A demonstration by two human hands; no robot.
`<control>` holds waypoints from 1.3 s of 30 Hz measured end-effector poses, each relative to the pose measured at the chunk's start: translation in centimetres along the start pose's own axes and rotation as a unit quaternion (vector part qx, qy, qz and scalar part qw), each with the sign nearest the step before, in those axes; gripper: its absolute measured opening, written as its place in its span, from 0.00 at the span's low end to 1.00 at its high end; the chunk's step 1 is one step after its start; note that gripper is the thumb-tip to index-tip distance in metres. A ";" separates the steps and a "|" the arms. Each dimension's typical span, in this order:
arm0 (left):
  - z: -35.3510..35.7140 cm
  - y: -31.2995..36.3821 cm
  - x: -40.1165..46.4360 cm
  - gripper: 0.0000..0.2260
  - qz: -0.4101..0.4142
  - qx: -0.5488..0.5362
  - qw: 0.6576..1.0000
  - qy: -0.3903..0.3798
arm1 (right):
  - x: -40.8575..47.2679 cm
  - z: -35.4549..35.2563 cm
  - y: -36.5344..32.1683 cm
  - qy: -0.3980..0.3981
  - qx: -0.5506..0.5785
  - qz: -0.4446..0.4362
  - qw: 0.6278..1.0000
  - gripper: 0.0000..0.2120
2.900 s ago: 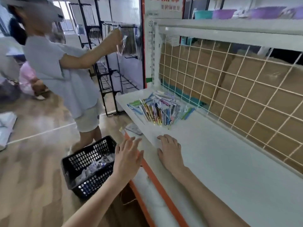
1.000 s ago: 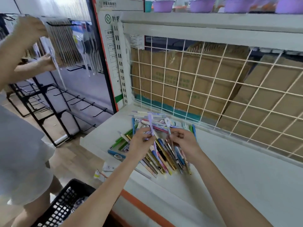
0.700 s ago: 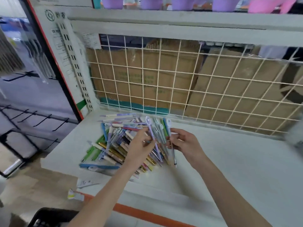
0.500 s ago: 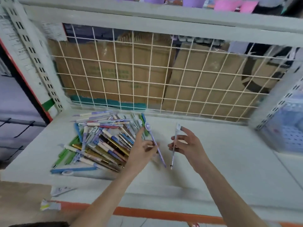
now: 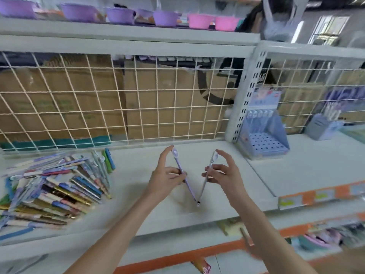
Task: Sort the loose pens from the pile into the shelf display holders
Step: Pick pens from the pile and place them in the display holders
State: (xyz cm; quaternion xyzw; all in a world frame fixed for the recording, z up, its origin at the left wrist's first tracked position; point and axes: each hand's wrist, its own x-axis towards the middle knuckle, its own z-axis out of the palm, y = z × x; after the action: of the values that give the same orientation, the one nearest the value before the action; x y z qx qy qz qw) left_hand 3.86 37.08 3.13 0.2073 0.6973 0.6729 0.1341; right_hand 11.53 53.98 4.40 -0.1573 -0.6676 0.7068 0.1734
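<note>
Two slim pens form a V above the white shelf board (image 5: pixel 138 194): the left hand (image 5: pixel 165 179) pinches a lilac plastic pen (image 5: pixel 182 175), the right hand (image 5: pixel 224 175) a pale grey pen (image 5: pixel 206 177), tips nearly meeting. The loose multicoloured pen pile (image 5: pixel 57 186) lies left, near the front edge. One pale blue perforated display holder (image 5: pixel 263 139) stands right; bare board lies between

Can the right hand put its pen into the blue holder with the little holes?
Probably yes. The right hand grips a slim grey pen, and the light blue perforated display holder stands to its right on the white shelf, with bare shelf between them and its holes mostly empty.
</note>
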 end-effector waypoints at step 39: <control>24.8 2.5 17.6 0.15 0.142 0.034 0.984 0.099 | 16.4 -27.1 -4.7 0.107 -0.169 -0.120 0.972 0.16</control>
State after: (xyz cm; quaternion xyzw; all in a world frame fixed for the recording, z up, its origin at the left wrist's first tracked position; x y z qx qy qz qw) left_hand 0.19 67.26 5.82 0.2410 0.6930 0.6783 -0.0397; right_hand 9.41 85.79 7.64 -0.1777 -0.7692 0.5368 0.2978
